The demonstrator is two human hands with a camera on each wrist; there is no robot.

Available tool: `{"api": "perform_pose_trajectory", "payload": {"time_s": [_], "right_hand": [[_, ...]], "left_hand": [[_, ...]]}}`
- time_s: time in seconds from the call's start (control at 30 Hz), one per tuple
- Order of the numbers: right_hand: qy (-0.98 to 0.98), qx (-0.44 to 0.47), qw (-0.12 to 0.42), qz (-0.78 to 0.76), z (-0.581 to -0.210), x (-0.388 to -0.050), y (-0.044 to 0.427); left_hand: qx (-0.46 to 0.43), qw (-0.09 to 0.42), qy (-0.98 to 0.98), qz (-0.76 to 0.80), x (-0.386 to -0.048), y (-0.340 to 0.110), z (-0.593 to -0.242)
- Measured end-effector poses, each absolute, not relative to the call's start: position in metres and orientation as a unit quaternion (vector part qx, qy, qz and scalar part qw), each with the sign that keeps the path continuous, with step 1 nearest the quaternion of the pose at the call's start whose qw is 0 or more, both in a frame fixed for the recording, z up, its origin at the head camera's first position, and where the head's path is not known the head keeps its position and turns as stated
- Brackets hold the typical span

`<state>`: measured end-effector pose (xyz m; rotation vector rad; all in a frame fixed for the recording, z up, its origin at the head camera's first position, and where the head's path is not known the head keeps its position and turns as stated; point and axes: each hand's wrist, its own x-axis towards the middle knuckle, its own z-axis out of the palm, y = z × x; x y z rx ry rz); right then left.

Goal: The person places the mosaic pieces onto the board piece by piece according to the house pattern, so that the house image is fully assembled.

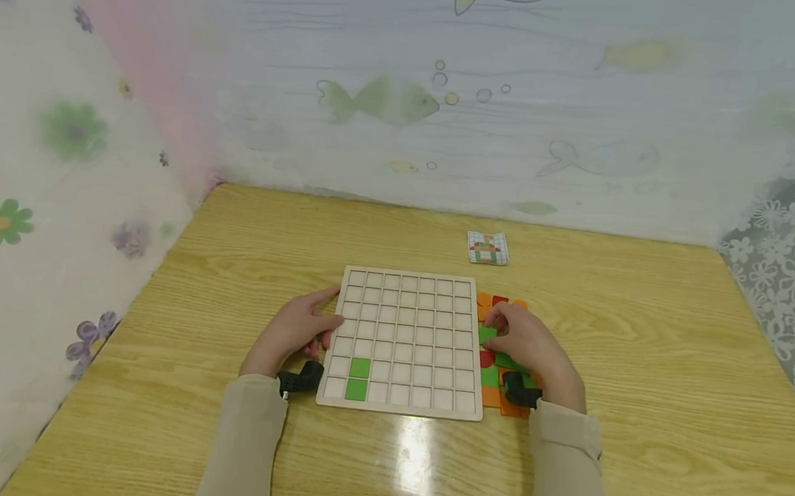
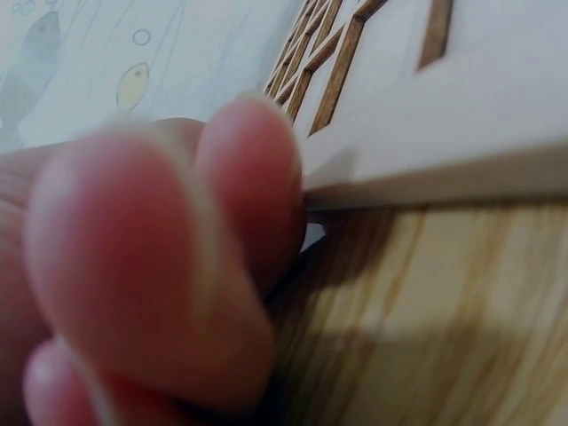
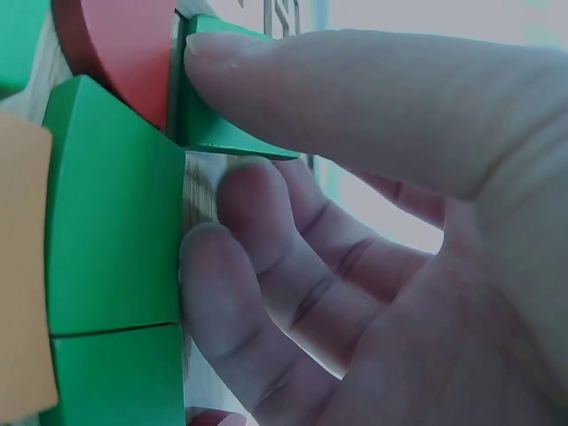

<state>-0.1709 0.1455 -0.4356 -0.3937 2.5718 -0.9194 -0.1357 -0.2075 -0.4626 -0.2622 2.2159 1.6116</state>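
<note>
A pale wooden grid board [image 1: 399, 408] lies flat on the table, with two green square tiles [image 1: 359, 367] in its lower left cells. At its left edge is my left hand [image 1: 293, 328], with thumb and index finger against the rim and the other fingers loosely bent. In the left wrist view, blurred fingertips [image 2: 253, 169] meet the board's side wall. My right hand [image 1: 526, 342] pinches a green square block [image 3: 226, 124] beside the board's right edge. The thumb lies on that block; the index fingertip's contact is hidden in the right wrist view.
Orange, red and green pieces [image 1: 491, 396] lie along the board's right side, partly under my right hand and wrist device [image 1: 521, 390]. A small picture card [image 1: 488, 249] with a coloured grid pattern lies behind the board. Printed curtains border the wooden table [image 1: 695, 380].
</note>
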Motion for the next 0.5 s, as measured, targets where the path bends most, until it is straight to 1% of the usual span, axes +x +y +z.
{"api": "perform_pose_trajectory", "payload": {"time_s": [0.37,0.5], "right_hand": [[0.918,-0.146,0.176,-0.324,-0.4343,-0.1697,0.1465],[0.923,-0.135,0.174,-0.316,-0.4339,-0.17,0.1468]], "left_hand": [[-0.095,0.191,0.793,0.571,-0.1368,-0.2077,-0.4643],[-0.089,0.192,0.801,0.56,-0.1372,-0.2082,-0.4641]]}}
